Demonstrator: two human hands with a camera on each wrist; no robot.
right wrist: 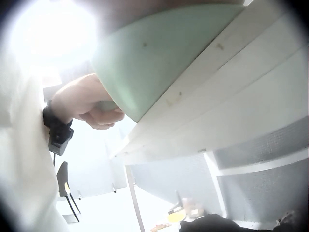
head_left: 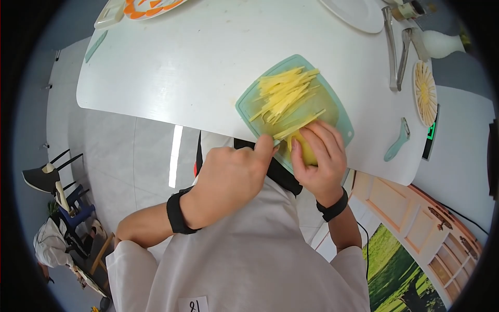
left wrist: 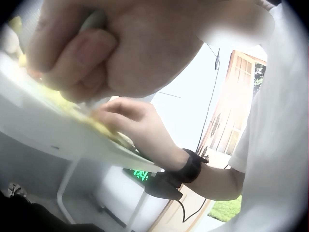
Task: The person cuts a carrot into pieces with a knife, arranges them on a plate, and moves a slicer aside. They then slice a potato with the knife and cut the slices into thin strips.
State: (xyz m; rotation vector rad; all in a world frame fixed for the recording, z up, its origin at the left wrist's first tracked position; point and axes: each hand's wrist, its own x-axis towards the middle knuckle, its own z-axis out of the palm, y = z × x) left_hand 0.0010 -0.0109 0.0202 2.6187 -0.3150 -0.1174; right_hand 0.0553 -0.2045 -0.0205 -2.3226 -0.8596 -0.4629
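Observation:
My left hand [head_left: 228,174] has its fingers curled round a pale green handle [left wrist: 94,20], at the near left edge of the green cutting board [head_left: 340,117]. The blade on that handle is mostly hidden. With its fingertips, my right hand [head_left: 322,156] grips a peeled yellow potato-like piece [head_left: 306,151] on the board, just right of the handle. Thin yellow strips [head_left: 286,93] lie in a loose pile beyond both hands. In the right wrist view the board's pale green surface [right wrist: 145,53] stands large, with my left hand [right wrist: 91,101] beside its corner.
A green peeler [head_left: 399,141] lies at the right, below a plate of pale strips [head_left: 425,93]. Metal tongs [head_left: 397,62] and a white plate [head_left: 358,13] are at the far right. Far left are a plate of orange pieces [head_left: 148,9] and a green tool [head_left: 96,47].

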